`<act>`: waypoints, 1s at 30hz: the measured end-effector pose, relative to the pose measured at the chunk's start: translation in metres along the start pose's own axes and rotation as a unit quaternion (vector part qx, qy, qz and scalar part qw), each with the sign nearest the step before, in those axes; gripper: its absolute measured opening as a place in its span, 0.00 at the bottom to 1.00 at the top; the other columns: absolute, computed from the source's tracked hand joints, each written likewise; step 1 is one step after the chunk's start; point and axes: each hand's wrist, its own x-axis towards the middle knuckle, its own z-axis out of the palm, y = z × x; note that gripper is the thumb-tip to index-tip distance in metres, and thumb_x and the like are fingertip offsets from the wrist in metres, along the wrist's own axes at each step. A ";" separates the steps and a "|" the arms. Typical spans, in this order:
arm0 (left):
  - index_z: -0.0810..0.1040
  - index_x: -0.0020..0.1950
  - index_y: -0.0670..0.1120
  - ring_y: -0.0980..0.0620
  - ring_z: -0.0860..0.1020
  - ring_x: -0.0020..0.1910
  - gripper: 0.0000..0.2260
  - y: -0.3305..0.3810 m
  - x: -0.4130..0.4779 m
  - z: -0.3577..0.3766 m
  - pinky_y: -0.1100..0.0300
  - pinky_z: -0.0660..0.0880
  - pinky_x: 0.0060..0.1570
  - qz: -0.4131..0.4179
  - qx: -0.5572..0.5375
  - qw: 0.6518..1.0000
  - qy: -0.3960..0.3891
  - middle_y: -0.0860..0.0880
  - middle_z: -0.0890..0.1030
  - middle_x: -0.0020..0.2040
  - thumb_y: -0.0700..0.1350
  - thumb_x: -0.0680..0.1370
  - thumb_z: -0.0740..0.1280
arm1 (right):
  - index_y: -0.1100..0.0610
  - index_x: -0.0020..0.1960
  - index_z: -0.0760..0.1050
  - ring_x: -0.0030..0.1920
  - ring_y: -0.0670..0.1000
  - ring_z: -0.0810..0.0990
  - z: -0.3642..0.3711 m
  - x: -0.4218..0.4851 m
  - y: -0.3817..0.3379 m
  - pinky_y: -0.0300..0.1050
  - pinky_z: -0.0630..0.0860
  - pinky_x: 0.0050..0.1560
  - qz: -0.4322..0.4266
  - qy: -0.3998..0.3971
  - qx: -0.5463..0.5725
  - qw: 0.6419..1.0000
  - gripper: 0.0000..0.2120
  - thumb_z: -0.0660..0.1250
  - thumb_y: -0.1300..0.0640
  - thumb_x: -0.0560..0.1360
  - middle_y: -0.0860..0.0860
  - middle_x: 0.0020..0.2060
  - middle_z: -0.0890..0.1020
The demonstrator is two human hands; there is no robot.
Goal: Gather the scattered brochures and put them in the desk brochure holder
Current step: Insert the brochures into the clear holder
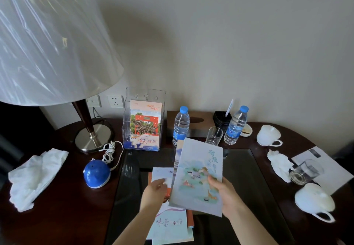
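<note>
A clear acrylic brochure holder (134, 99) stands at the back of the desk with one red-and-white brochure (144, 124) upright in its front pocket. My right hand (222, 193) grips a pale blue illustrated brochure (199, 170), lifted and tilted above the desk, with another sheet behind it. My left hand (153, 193) rests on a pile of brochures (170, 223) lying on the dark glass desk pad, fingers on the top sheet.
A lamp (92, 135) stands at the left with a blue round gadget (96, 173) and its cord. Two water bottles (181, 126), glasses (214, 135), a tissue box (199, 122), cups (268, 135), crumpled tissues (36, 175) and a paper (329, 170) crowd the desk.
</note>
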 end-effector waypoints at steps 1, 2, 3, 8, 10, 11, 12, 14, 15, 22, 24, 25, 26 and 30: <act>0.71 0.68 0.44 0.50 0.79 0.52 0.19 -0.017 0.004 -0.002 0.58 0.78 0.49 -0.013 0.114 0.992 0.050 0.44 0.78 0.61 0.50 0.79 0.63 | 0.57 0.64 0.74 0.52 0.61 0.84 -0.004 0.000 0.004 0.57 0.81 0.45 0.005 0.001 0.005 1.000 0.16 0.67 0.60 0.77 0.58 0.54 0.84; 0.69 0.68 0.43 0.47 0.77 0.56 0.23 -0.033 0.008 -0.005 0.57 0.76 0.52 -0.034 0.188 0.979 0.077 0.43 0.75 0.63 0.52 0.77 0.66 | 0.57 0.64 0.74 0.53 0.62 0.84 -0.008 0.000 0.008 0.60 0.80 0.49 0.009 0.002 0.011 1.000 0.16 0.66 0.61 0.77 0.59 0.54 0.84; 0.67 0.67 0.42 0.44 0.74 0.59 0.27 -0.049 0.011 -0.008 0.54 0.74 0.57 -0.053 0.228 0.968 0.088 0.42 0.73 0.64 0.55 0.74 0.69 | 0.57 0.64 0.74 0.54 0.62 0.83 -0.011 0.000 0.011 0.62 0.79 0.52 0.015 0.004 0.018 1.000 0.16 0.66 0.61 0.77 0.59 0.55 0.84; 0.67 0.58 0.45 0.51 0.77 0.46 0.28 -0.071 0.021 -0.006 0.60 0.74 0.41 -0.058 0.192 0.978 0.057 0.48 0.76 0.50 0.50 0.65 0.76 | 0.56 0.63 0.75 0.52 0.62 0.84 -0.027 0.001 0.010 0.60 0.80 0.49 0.032 0.012 0.028 0.999 0.15 0.67 0.60 0.77 0.58 0.54 0.84; 0.68 0.53 0.46 0.56 0.75 0.37 0.22 -0.067 0.021 -0.007 0.63 0.70 0.33 -0.067 0.173 0.981 0.061 0.51 0.75 0.41 0.48 0.67 0.75 | 0.55 0.63 0.75 0.52 0.62 0.84 -0.031 0.002 0.010 0.60 0.80 0.48 0.035 0.010 0.032 0.999 0.15 0.67 0.60 0.76 0.58 0.54 0.84; 0.68 0.52 0.46 0.57 0.73 0.35 0.19 -0.066 0.021 -0.008 0.63 0.68 0.31 -0.077 0.166 0.981 0.064 0.51 0.74 0.40 0.46 0.68 0.74 | 0.55 0.63 0.75 0.52 0.62 0.84 -0.031 0.001 0.011 0.60 0.80 0.48 0.037 0.010 0.034 0.999 0.16 0.68 0.60 0.75 0.58 0.54 0.84; 0.68 0.51 0.45 0.57 0.73 0.35 0.17 -0.064 0.021 -0.010 0.63 0.67 0.30 -0.088 0.162 0.981 0.066 0.51 0.74 0.40 0.45 0.69 0.73 | 0.55 0.63 0.75 0.52 0.62 0.84 -0.032 0.001 0.012 0.59 0.80 0.47 0.037 0.009 0.036 0.999 0.16 0.68 0.60 0.75 0.58 0.54 0.84; 0.69 0.49 0.46 0.56 0.71 0.34 0.13 -0.059 0.022 -0.013 0.63 0.65 0.30 -0.091 0.169 0.978 0.078 0.49 0.75 0.43 0.42 0.71 0.70 | 0.55 0.63 0.75 0.53 0.62 0.84 -0.030 0.001 0.013 0.60 0.80 0.48 0.040 0.005 0.040 0.998 0.18 0.69 0.59 0.73 0.58 0.55 0.84; 0.69 0.48 0.47 0.56 0.70 0.34 0.10 -0.057 0.023 -0.016 0.63 0.65 0.29 -0.084 0.174 0.977 0.086 0.48 0.76 0.45 0.40 0.71 0.69 | 0.55 0.64 0.75 0.53 0.62 0.84 -0.029 0.000 0.014 0.61 0.80 0.50 0.042 0.001 0.041 0.998 0.20 0.70 0.59 0.72 0.58 0.55 0.84; 0.75 0.48 0.47 0.51 0.76 0.39 0.12 -0.032 0.017 -0.029 0.62 0.69 0.32 0.017 0.040 0.996 0.077 0.47 0.79 0.40 0.32 0.75 0.58 | 0.55 0.66 0.73 0.57 0.64 0.81 -0.008 0.000 0.024 0.63 0.79 0.51 0.053 -0.048 0.059 0.996 0.21 0.68 0.60 0.73 0.60 0.58 0.82; 0.75 0.46 0.47 0.49 0.77 0.41 0.14 -0.021 0.011 -0.025 0.60 0.71 0.36 0.040 -0.039 0.997 0.051 0.44 0.81 0.44 0.29 0.75 0.57 | 0.56 0.66 0.73 0.57 0.65 0.81 0.003 0.001 0.026 0.64 0.78 0.52 0.042 -0.069 0.056 0.995 0.20 0.67 0.61 0.74 0.61 0.59 0.81; 0.76 0.45 0.47 0.47 0.78 0.43 0.15 -0.016 0.006 -0.023 0.58 0.73 0.37 0.049 -0.087 0.994 0.036 0.43 0.81 0.44 0.29 0.75 0.57 | 0.57 0.67 0.72 0.58 0.65 0.81 0.008 0.001 0.027 0.64 0.78 0.52 0.033 -0.077 0.056 0.995 0.20 0.67 0.61 0.74 0.61 0.59 0.81; 0.77 0.46 0.47 0.45 0.79 0.44 0.16 -0.013 0.004 -0.022 0.57 0.74 0.38 0.054 -0.128 0.990 0.025 0.43 0.82 0.44 0.28 0.76 0.56 | 0.57 0.67 0.72 0.58 0.65 0.81 0.012 0.002 0.028 0.63 0.79 0.51 0.025 -0.082 0.059 0.995 0.20 0.67 0.62 0.75 0.61 0.59 0.81; 0.75 0.49 0.50 0.52 0.77 0.43 0.07 0.000 -0.001 -0.020 0.59 0.71 0.35 0.046 -0.226 0.973 0.024 0.49 0.80 0.44 0.42 0.82 0.58 | 0.56 0.68 0.70 0.59 0.65 0.80 0.024 0.011 0.027 0.68 0.75 0.58 -0.002 -0.084 0.066 0.994 0.20 0.65 0.64 0.77 0.60 0.60 0.80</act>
